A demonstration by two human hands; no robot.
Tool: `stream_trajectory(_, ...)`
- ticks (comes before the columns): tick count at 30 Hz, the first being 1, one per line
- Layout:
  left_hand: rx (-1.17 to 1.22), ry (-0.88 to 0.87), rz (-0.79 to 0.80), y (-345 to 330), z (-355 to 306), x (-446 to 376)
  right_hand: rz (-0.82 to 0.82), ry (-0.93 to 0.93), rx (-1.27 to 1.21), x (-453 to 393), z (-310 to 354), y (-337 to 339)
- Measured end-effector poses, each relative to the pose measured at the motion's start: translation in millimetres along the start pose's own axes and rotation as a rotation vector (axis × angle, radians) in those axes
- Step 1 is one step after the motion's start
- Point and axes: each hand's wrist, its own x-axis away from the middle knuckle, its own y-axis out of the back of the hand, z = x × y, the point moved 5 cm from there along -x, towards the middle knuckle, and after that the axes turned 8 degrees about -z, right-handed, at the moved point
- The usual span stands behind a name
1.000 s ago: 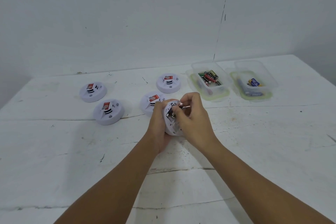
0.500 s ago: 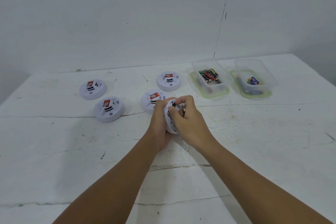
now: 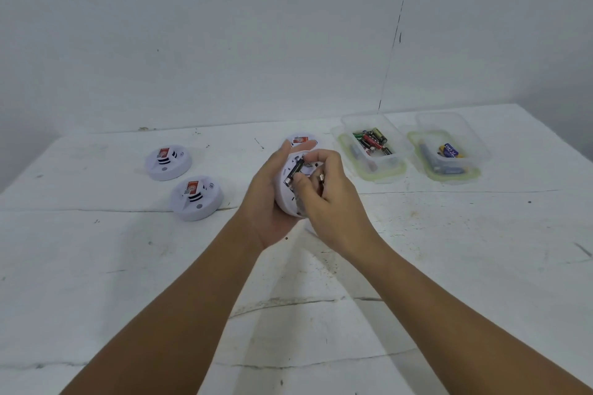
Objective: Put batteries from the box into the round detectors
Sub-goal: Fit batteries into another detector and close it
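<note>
Battery [image 3: 296, 170] sits on the open back of the held detector [image 3: 288, 199], long axis running diagonal, low-left end to upper-right end, and I'd guess along the bay it has to drop into. Right hand [image 3: 324, 192] is on it: thumb presses the lower end, index finger curls over the upper end, so it's pinched lengthwise between the two. A second metal-capped thing shows between the right fingers, probably another cell, can't confirm. Left hand [image 3: 272, 199] cups the detector from the left, on edge and tilted, back facing the right hand, fingers reaching over its far rim. All of this is held above the table [image 3: 449, 266], mid-width, closer to the far edge than the near one. So the seating push comes from the right, straight into the left palm, which takes the load; my read is one end is in and the other needs pressing flat. Two more detectors [image 3: 196, 198] lie face up toward the far left, another is half hidden behind the left fingers. Battery box [image 3: 372, 151] is at the far right, well within right-hand reach, second box [image 3: 449, 154] just beyond it.
</note>
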Motion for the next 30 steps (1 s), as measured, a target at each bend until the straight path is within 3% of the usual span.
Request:
stream_trajectory(15, 0.106, -0.147, 0.015, 2.3, -22.2, 9.9, 0.09, 0.039, 0.042, -11.9, 23.4, -24.3)
stream_trajectory(19, 0.147, -0.116, -0.036, 11.1, -26.2, 10.6, 0.137, 0.151, 0.227, -11.1, 27.4, -21.5)
stream_trajectory(22, 0.111, -0.088, -0.061, 14.5, -25.9, 10.8, 0.072, 0.25, 0.35, -14.3, 29.1, -21.4)
stream_trajectory(30, 0.041, -0.056, -0.06, 14.9, -20.2, 13.9, 0.089, 0.239, 0.453, -17.4, 30.3, -20.4)
